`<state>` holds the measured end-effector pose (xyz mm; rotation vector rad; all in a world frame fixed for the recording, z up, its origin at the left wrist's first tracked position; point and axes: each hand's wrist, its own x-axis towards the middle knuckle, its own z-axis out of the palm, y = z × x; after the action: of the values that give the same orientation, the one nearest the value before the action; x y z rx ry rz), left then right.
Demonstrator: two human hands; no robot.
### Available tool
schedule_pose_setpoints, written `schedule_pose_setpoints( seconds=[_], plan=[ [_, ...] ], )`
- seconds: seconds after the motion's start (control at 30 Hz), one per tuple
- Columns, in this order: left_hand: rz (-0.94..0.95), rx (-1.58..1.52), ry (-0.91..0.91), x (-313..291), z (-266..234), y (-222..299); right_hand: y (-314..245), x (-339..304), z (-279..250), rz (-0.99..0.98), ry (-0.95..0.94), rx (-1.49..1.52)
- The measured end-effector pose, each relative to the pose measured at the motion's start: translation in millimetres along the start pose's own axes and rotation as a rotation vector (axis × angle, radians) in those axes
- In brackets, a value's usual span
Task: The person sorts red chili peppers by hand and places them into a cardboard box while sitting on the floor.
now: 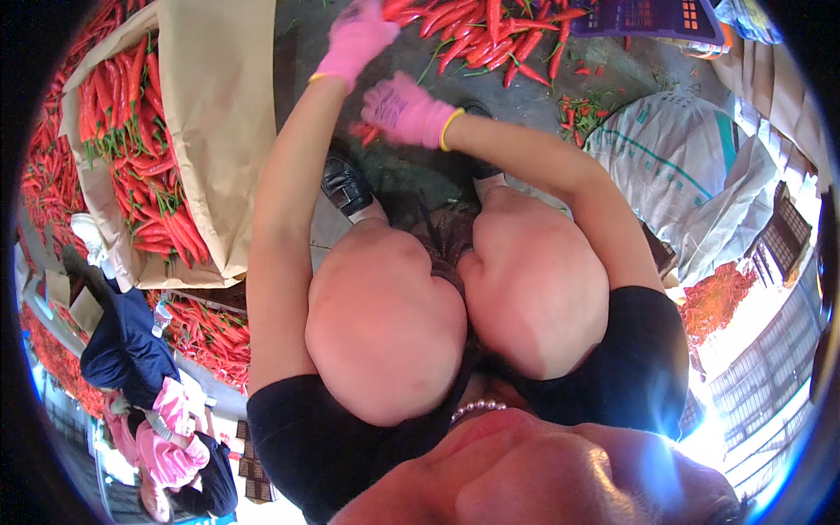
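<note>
Long, slender red chilli peppers with green stems (490,37) lay, in the head view, just right of the pink-gloved left hand (360,37). Nearer the body, the pink-gloved right hand (409,111) had red pepper (367,134) beside it. I could not tell either hand's grip.

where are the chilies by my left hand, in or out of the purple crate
Out: the red chilies lie loose on the floor, beside the purple crate.

Counting 2 pink gloves (363,39), 2 blk. shoes (346,185), 1 purple plas. crate (604,17), 1 wht. green-striped sack (661,144), plus red chilies (483,39), qty. too high to tally.
</note>
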<state>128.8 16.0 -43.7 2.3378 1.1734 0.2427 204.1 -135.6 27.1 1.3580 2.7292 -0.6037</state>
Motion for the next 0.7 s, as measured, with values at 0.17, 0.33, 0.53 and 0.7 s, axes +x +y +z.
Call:
schedule_pose_setpoints(
  seconds=[0.17, 0.33, 0.53, 0.7],
  plan=[
    [0.231, 0.351, -0.168, 11, 19, 23, 1, -63, -10, 0.347, 0.019, 0.493],
    [0.298, 0.327, -0.045, -54, -17, 8, 110, -155, 1, 1.169, 0.15, 0.357],
    [0.432, 0.09, -0.009, -75, -26, -21, 82, -133, 42, 0.571, 0.427, 0.326],
    [-0.232, -0.548, -0.03, -118, -71, -11, 82, -196, -1, 1.077, 0.516, 0.604]
  ],
)
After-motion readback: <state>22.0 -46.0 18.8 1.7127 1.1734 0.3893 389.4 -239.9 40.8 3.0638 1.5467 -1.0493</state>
